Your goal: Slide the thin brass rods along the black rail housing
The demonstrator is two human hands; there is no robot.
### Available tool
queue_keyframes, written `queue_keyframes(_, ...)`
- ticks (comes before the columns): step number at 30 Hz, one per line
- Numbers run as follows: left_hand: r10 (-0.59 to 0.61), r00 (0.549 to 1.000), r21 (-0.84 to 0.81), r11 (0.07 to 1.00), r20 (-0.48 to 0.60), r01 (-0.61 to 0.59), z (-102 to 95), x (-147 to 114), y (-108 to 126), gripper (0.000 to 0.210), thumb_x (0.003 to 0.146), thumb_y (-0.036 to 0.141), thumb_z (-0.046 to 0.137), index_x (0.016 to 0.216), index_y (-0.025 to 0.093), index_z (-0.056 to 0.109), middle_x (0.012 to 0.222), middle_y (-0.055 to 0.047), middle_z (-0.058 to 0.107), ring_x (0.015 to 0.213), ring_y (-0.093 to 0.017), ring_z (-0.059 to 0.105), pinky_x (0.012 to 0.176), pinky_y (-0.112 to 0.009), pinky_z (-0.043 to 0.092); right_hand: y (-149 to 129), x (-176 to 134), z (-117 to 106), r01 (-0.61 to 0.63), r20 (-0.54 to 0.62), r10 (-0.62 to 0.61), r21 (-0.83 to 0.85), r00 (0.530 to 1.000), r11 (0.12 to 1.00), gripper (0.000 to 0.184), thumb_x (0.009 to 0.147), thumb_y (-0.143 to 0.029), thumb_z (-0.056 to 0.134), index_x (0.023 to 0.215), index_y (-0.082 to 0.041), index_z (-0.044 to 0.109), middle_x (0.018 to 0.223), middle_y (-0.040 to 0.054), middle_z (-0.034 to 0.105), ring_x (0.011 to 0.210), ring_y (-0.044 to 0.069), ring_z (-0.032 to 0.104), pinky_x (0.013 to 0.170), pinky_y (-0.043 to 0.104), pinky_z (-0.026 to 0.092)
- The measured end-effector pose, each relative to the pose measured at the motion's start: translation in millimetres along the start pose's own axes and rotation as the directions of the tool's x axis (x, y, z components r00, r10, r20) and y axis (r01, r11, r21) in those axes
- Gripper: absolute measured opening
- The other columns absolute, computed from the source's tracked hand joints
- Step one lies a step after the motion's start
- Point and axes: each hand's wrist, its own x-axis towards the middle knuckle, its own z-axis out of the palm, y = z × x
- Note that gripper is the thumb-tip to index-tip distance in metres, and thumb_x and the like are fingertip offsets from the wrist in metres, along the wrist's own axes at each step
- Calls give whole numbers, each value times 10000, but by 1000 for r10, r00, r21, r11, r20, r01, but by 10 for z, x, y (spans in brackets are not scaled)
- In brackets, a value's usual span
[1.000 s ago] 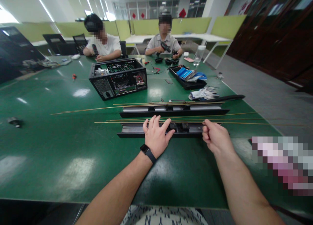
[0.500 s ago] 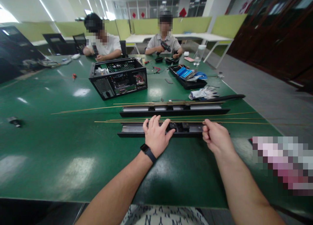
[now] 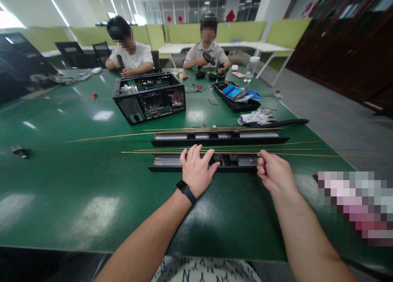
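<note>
My left hand (image 3: 197,165), with a dark watch on its wrist, lies with fingers spread over the near black rail (image 3: 167,162) and the black blocks (image 3: 232,159) in its channel. At the rail's right end, my right hand (image 3: 277,170) pinches a thin brass-coloured rod (image 3: 144,152) between thumb and forefinger. This rod runs lengthwise along the rail and sticks out past both ends. Other thin rods (image 3: 301,149) lie close beside it. Behind them is a second black rail (image 3: 260,140), with several more rods across its back edge.
An open computer case (image 3: 149,104) stands beyond the rails. To its right are a black tray (image 3: 242,105) with blue items and white gloves (image 3: 258,117). Two people sit across the green table (image 3: 67,167), one holding a power drill (image 3: 208,58).
My right hand has slid slightly to the right, and the pinched rod's left end has shifted right with it. My left hand stays in place on the rail.
</note>
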Motion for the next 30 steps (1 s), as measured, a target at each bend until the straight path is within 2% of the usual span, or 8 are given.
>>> queue_keyframes(9, 1, 1000, 6, 1000, 2, -1, -5, 0, -2, 377, 918, 521, 565, 1258, 365, 617, 1385, -75, 562, 1378, -283, 409, 1165, -541, 218, -25, -12, 12, -18, 14, 18, -14, 1000, 1000, 107, 869, -220, 604, 797, -145, 628, 494, -33, 528, 272, 58, 359, 220, 154, 170)
queue_keyframes(14, 1, 1000, 11, 1000, -2, -1, 3, -3, 0, 376, 916, 524, 570, 1254, 367, 618, 1379, -75, 566, 1379, -279, 408, 1167, -539, 217, -22, -26, 11, -30, 54, 29, 7, 998, 1000, 83, 813, -210, 660, 857, -139, 663, 515, -34, 540, 294, 59, 374, 223, 152, 190)
queue_keyframes(19, -2, 1000, 6, 1000, -11, 3, 7, -5, 3, 376, 915, 519, 573, 1252, 360, 625, 1381, -77, 568, 1368, -281, 419, 1169, -538, 214, 4, -22, 3, -18, 55, 17, 9, 998, 1000, 107, 754, -209, 716, 783, -155, 629, 526, -37, 535, 305, 56, 379, 221, 152, 196)
queue_keyframes(30, 6, 1000, 20, 1000, 0, -6, 16, -8, -1, 410, 922, 537, 554, 1298, 378, 593, 1394, -82, 555, 1384, -277, 404, 1170, -541, 207, -9, -8, 8, -8, 28, 8, -1, 1000, 1000, 145, 839, -210, 675, 743, -170, 575, 518, -48, 508, 315, 48, 371, 228, 139, 203)
